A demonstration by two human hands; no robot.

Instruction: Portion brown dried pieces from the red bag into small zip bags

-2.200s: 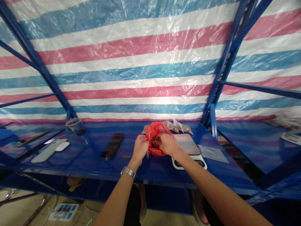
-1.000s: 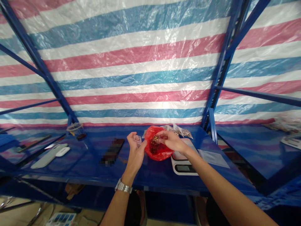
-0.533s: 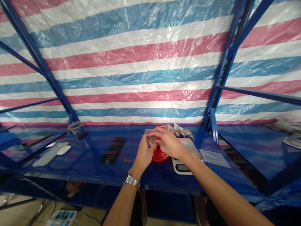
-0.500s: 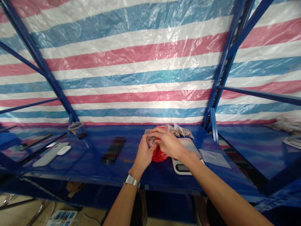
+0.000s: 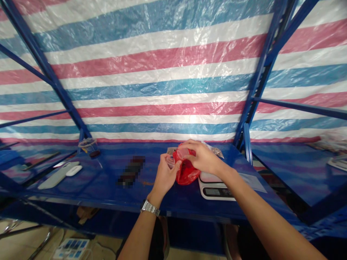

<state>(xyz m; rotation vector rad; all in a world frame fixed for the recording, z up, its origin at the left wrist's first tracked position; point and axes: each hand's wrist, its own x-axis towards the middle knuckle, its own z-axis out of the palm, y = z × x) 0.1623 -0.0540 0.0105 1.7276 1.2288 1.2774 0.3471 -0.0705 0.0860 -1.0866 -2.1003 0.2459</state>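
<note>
Step in hand: judged from the poses, two-handed work at the mouth of a red plastic bag (image 5: pixel 188 176), with clear plastic pieces handled above it.
Red bag: on the blue surface (image 5: pixel 108 193), between the hands and just left of a white kitchen scale (image 5: pixel 219 194); its mouth is spread and faces up toward the camera, with the inside in shadow and its contents hard to make out.
Left grip: fingers and thumb of the left hand (image 5: pixel 166 176) are curled around a ridged clear piece (image 5: pixel 170 162), a cup or small packet, I cannot tell which; the thumb tip reaches the bag's near-left edge.
Right grip: fingers and thumb of the right hand (image 5: pixel 207 157) pinch a rounded clear piece (image 5: pixel 183 153) over the bag's far rim; whether they also hold the red film is hidden.
Next move: whatever follows seems to call for a steady left hand, a light right pinch and a bag mouth that does not fold inward.
Left arm: rises from the lower middle, wrist nearly straight, a metal watch (image 5: pixel 150 208) on it.
Right arm: reaches in from the lower right, the forearm passing over part of the scale, palm turned down and inward.
Behind the right hand: a clear bag of brown pieces (image 5: pixel 217 152), partly covered.
Right of the scale: a flat clear bag (image 5: pixel 253 182), partly behind the forearm.
</note>
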